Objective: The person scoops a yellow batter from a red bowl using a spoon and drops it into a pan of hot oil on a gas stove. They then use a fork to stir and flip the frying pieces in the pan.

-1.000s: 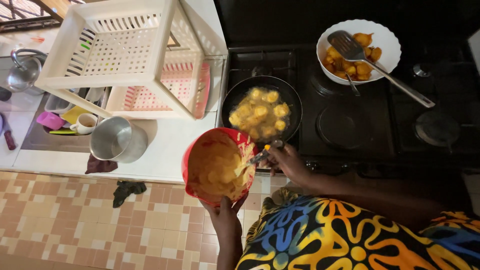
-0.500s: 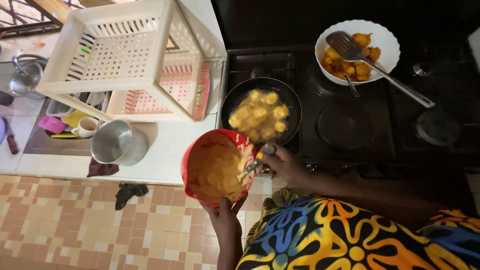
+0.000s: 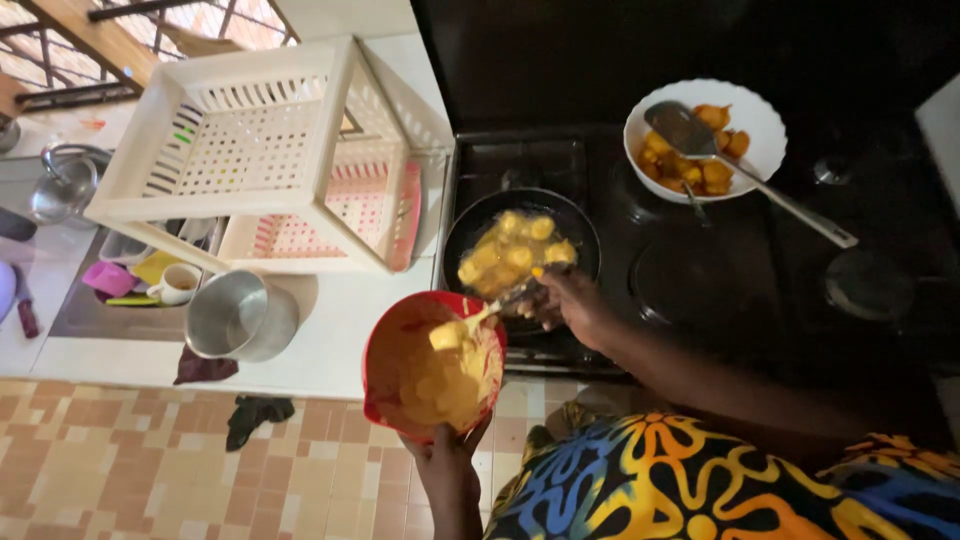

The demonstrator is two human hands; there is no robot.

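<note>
My left hand holds a red bowl of yellow batter from below, in front of the stove. My right hand grips a spoon whose tip lifts a battered piece out of the bowl. Just beyond it a black frying pan sits on the stove with several yellow pieces frying in oil. At the back of the stove a white bowl holds fried golden pieces, with a metal skimmer resting across it.
A white plastic rack stands tipped on the counter left of the stove. A metal pot sits near the counter edge, a sink with cups behind it. A dark cloth lies on the tiled floor. A lid rests on a right burner.
My right hand has dipped the spoon into the bowl and lifted a battered piece. The view has shifted slightly; the bowl stays held in my left hand.
</note>
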